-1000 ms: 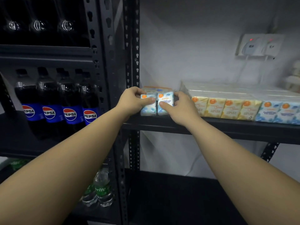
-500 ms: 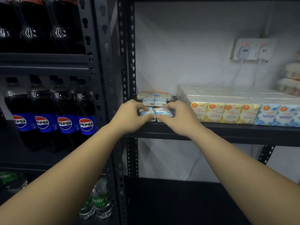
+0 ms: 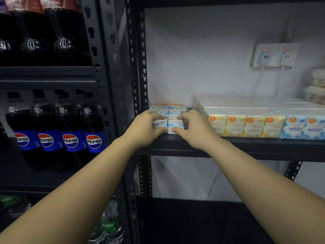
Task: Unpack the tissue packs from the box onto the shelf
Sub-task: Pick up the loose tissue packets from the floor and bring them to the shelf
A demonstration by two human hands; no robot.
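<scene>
A dark metal shelf [image 3: 246, 145] runs across the right half of the view in front of a pale wall, where two plugged-in sockets [image 3: 274, 56] sit high towards the right. Along the shelf's front edge, from its middle to its right end, stands a row of wrapped tissue bundles [image 3: 246, 124], yellow ones first and blue ones further right. A perforated upright post [image 3: 139, 85] marks the shelf's left end; beyond it a neighbouring rack carries Pepsi bottles [image 3: 58, 134], with more dark bottles on the level above and green Sprite bottles [image 3: 109, 226] low down.

At the shelf's left end, close to the front edge, lie two small blue-and-white tissue packs [image 3: 168, 125] side by side, with further packs stacked just behind them. Both bare forearms reach up and forward. The left hand [image 3: 144, 128] grips the left pack, fingers curled over its top and thumb under its front edge. The right hand [image 3: 195, 128] grips the right pack the same way.
</scene>
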